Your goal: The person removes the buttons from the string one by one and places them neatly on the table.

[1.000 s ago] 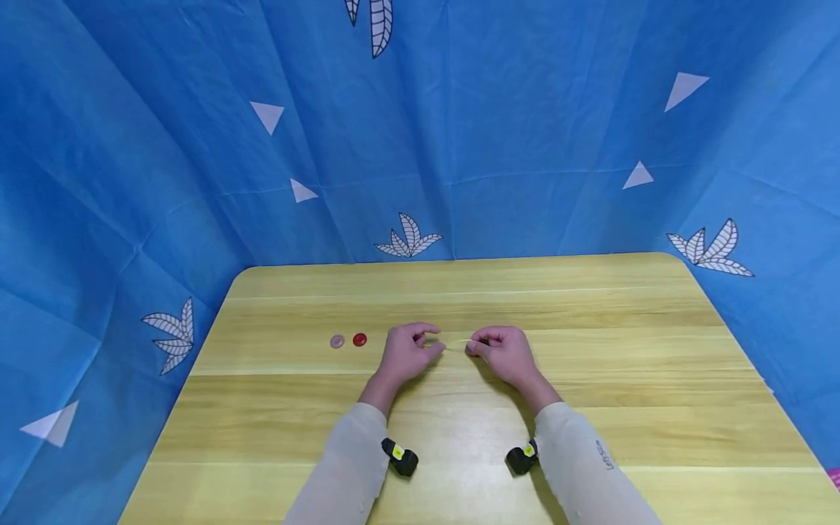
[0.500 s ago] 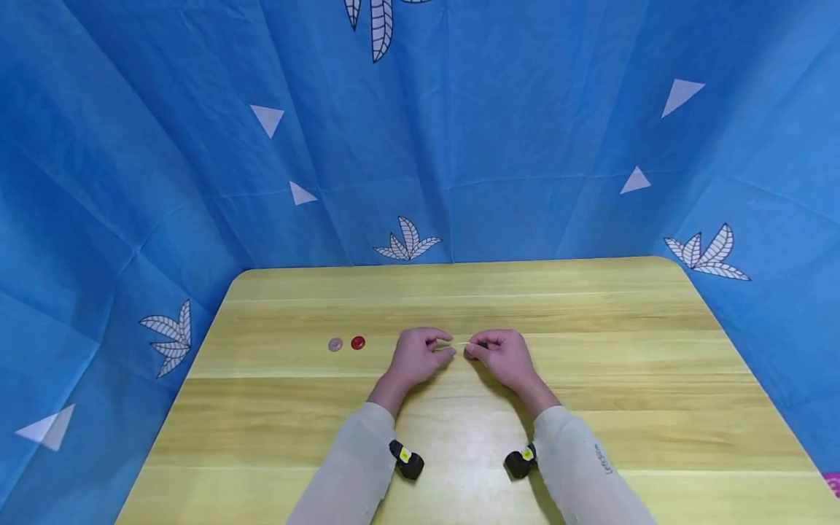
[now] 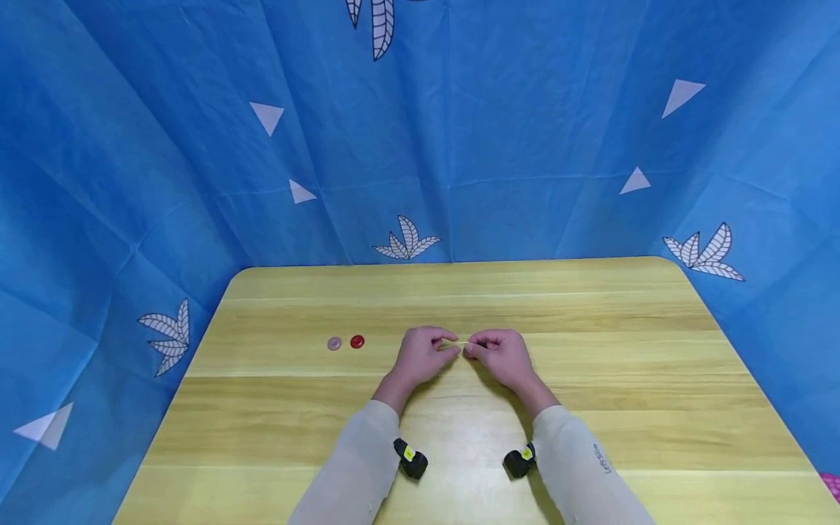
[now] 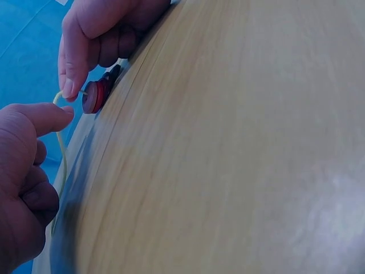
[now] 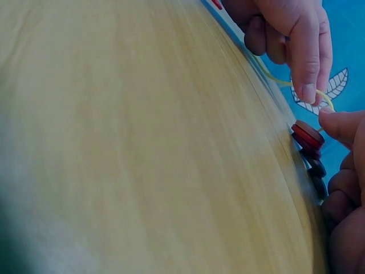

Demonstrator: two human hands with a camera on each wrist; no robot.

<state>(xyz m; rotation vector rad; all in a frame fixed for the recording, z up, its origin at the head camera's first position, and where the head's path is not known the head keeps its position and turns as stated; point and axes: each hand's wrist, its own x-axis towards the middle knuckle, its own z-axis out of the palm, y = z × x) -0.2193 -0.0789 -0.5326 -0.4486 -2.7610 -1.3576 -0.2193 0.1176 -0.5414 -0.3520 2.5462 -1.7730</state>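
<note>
Yellow cord (image 5: 279,81) spans the narrow gap between the two hands, just above the worktop (image 3: 590,379). Left hand (image 3: 422,358): thumb and index finger close in a narrow pinch on the cord. Right hand (image 3: 507,358): thumb and index finger pinch the cord just beside the left fingertips. A stack of buttons (image 5: 308,137) lies on the cord's line, just past the right fingertips; red and dark ones show. Pink button (image 3: 335,343) and red button (image 3: 357,341) lie flat, near each other, to the left of the left hand. Right fingers mostly hide the stack from the head view; button count and contact with the worktop cannot be told. Cord's far end: indistinct.
</note>
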